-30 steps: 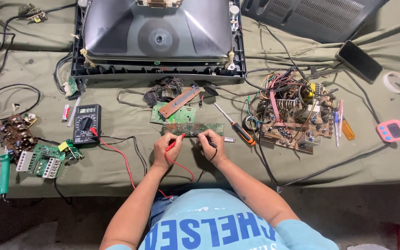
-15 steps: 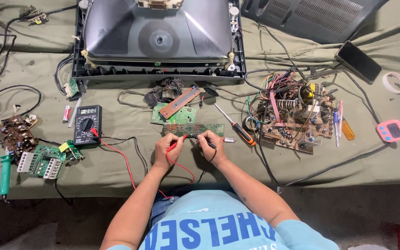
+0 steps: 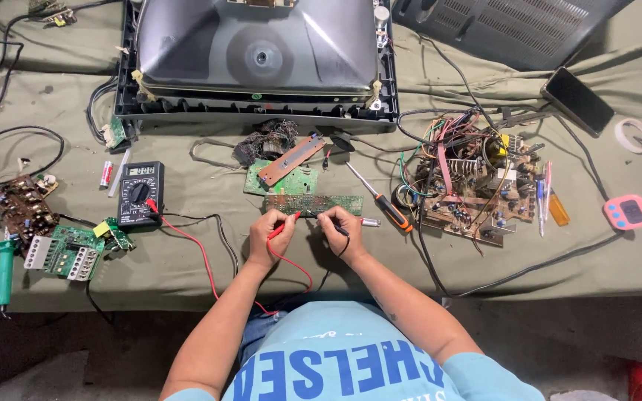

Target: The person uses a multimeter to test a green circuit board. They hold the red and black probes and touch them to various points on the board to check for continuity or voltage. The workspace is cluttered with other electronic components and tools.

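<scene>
A long narrow green circuit board (image 3: pixel 313 203) lies on the olive cloth in front of me. My left hand (image 3: pixel 269 239) pinches a red test probe (image 3: pixel 282 225) whose tip touches the board's near edge. My right hand (image 3: pixel 342 234) grips a black test probe (image 3: pixel 328 221), its tip also on the board. Red and black leads run left across the cloth to a black multimeter (image 3: pixel 140 193) with a round dial.
An opened television chassis with its picture tube (image 3: pixel 258 56) fills the back. A large wired board (image 3: pixel 473 189) sits right, a screwdriver (image 3: pixel 380 199) beside my right hand. Small boards (image 3: pixel 65 251) and a green soldering iron (image 3: pixel 3 271) lie left; a phone (image 3: pixel 577 100) and pink timer (image 3: pixel 628 212) far right.
Both hands stay on the narrow board; the probe tips have shifted only slightly along it.
</scene>
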